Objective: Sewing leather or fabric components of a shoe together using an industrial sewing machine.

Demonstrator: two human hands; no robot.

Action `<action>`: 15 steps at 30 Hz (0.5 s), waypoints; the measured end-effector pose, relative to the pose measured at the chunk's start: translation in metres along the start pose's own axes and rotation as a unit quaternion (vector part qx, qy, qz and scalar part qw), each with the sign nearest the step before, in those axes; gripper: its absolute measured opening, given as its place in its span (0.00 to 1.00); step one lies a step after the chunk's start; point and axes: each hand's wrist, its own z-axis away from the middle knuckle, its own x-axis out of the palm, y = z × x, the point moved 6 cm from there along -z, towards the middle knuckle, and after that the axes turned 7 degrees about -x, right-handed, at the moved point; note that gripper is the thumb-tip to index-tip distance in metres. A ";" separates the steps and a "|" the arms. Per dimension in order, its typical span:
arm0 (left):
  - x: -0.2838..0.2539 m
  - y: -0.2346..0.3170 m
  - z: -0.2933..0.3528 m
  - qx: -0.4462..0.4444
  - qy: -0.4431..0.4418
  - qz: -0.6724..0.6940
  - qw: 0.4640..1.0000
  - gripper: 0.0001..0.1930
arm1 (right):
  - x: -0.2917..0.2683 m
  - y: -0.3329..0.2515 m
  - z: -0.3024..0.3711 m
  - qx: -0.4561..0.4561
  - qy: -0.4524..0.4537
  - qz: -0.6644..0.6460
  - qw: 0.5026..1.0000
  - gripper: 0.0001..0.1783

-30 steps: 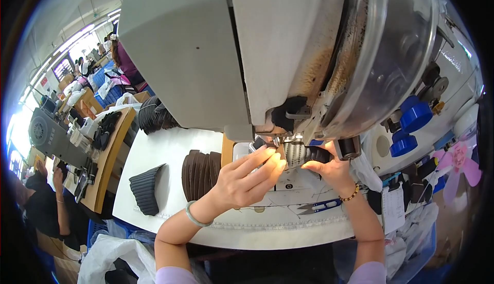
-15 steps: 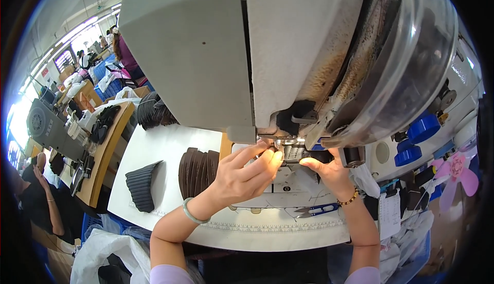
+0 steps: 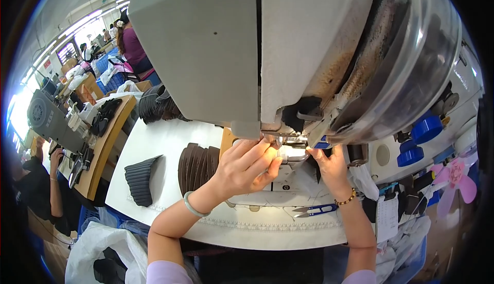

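Observation:
A large pale sewing machine (image 3: 200,57) fills the upper middle, its lamp lighting the needle area. My left hand (image 3: 239,168), with a pale bangle at the wrist, is at the left of the needle. Its thumb and fingertips are bent together there, and whatever they pinch is hidden. My right hand (image 3: 333,171), wearing a beaded bracelet, is to the right of the presser foot. Thumb and forefinger are apart, with nothing visible between them. Left of my left hand lies a fanned stack of dark brown ribbed pieces (image 3: 198,168), and farther left a single black ribbed piece (image 3: 140,181).
Blue-handled thread snips (image 3: 315,211) lie below my right hand. A bundle of dark pieces (image 3: 154,104) sits at the table's far left. Right stand blue spools (image 3: 426,128) and a pink fan (image 3: 455,176). A white bag (image 3: 105,248) is lower left; a co-worker (image 3: 43,186) sits beyond.
The view has shifted slightly. My left thumb has dropped away a little from the needle, and the dark material by my right thumb shows less. The co-worker's hand at far left has moved up.

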 end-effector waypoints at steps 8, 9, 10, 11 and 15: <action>0.001 0.002 -0.005 -0.007 0.004 0.001 1.000 0.11 | 0.002 0.013 0.002 0.010 -0.005 -0.026 1.000 0.36; 0.000 0.003 -0.005 -0.001 0.007 -0.001 1.000 0.11 | 0.001 0.011 0.001 0.018 -0.004 -0.039 0.999 0.34; 0.001 0.003 -0.006 0.000 0.007 0.002 1.000 0.11 | 0.000 0.007 0.001 0.026 -0.003 -0.051 0.998 0.33; 0.001 0.003 -0.005 0.000 0.002 0.006 1.000 0.11 | 0.004 -0.001 -0.003 0.027 -0.003 -0.053 0.998 0.33; 0.001 0.002 -0.003 0.004 0.002 0.012 1.000 0.09 | -0.002 -0.012 -0.010 0.043 0.086 -0.149 0.984 0.22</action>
